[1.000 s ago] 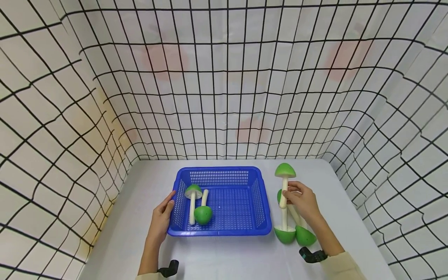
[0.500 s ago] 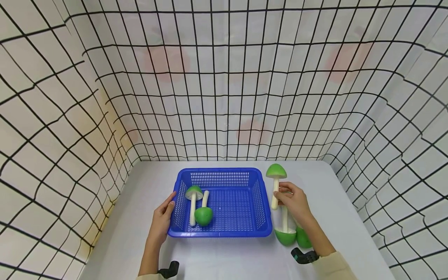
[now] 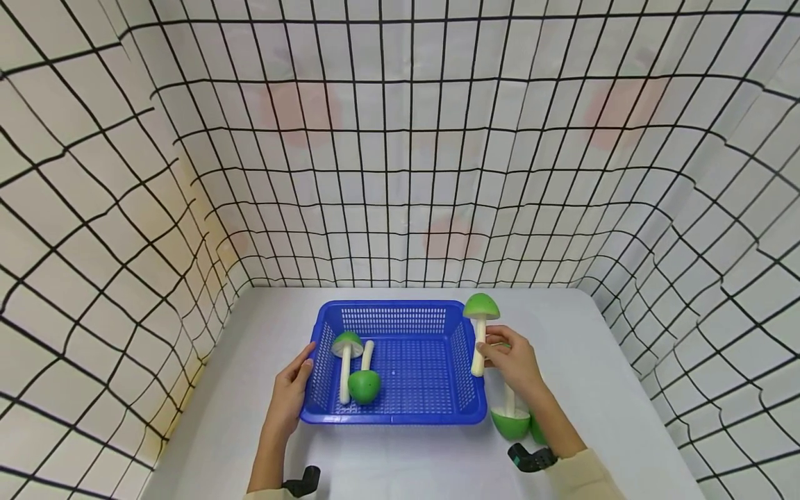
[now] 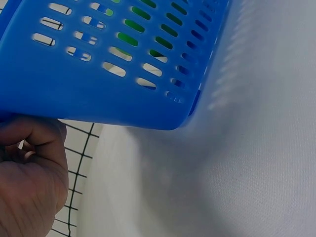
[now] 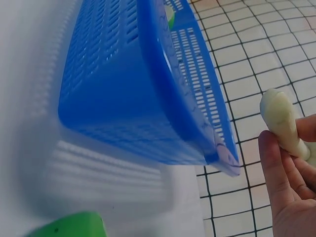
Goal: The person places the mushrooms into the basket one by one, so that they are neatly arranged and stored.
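My right hand [image 3: 515, 361] pinches a toy mushroom [image 3: 481, 306] by its white stem, green cap up, level with the right rim of the blue plastic basket [image 3: 400, 419]. In the right wrist view the stem's rounded end [image 5: 278, 114] sticks out past thumb and fingers, apart from the basket wall [image 5: 108, 98]. At the basket's left side, my left hand [image 3: 289, 396] grips the rim; the left wrist view has its curled fingers [image 4: 42, 136] right at the edge. Inside, at the left, lie two more mushrooms, one with its cap [image 3: 346, 342] away from me, the other with its cap [image 3: 364, 387] towards me.
Right of the basket, more green-capped mushrooms [image 3: 511, 423] lie on the white table [image 3: 400, 458], partly hidden by my right forearm. White walls with a black grid [image 3: 406, 173] enclose the table at the back and both sides.
My right hand has carried the mushroom leftwards, from over the mushrooms on the table to the basket's right rim. The left hand keeps its place on the basket.
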A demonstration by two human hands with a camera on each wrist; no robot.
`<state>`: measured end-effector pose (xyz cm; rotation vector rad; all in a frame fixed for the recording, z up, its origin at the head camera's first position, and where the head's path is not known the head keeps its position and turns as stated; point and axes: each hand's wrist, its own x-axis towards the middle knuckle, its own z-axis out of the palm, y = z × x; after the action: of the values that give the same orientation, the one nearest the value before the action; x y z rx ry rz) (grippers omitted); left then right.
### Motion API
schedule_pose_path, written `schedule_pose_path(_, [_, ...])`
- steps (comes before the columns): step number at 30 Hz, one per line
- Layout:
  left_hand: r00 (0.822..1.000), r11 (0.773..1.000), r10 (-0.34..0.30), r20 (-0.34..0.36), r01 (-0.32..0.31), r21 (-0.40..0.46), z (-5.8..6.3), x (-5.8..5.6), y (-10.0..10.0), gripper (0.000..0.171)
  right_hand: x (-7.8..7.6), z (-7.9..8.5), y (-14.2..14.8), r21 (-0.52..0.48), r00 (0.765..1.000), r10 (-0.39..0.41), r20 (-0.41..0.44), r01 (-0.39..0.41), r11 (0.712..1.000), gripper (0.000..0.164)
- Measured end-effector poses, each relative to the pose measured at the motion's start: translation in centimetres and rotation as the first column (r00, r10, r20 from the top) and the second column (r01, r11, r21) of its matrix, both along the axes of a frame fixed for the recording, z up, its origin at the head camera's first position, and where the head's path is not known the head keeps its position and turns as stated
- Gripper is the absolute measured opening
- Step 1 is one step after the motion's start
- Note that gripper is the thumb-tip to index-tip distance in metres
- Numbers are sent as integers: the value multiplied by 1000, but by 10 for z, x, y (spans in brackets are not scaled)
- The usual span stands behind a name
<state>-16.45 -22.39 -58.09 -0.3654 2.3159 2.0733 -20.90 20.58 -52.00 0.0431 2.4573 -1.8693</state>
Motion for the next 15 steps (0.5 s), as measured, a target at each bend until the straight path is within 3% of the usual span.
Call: schedule_pose_path(15, [1000, 1000, -2, -8, 2, 1, 2, 0, 1, 43, -2, -7, -24, -35, 999, 40, 11, -39, 999, 38])
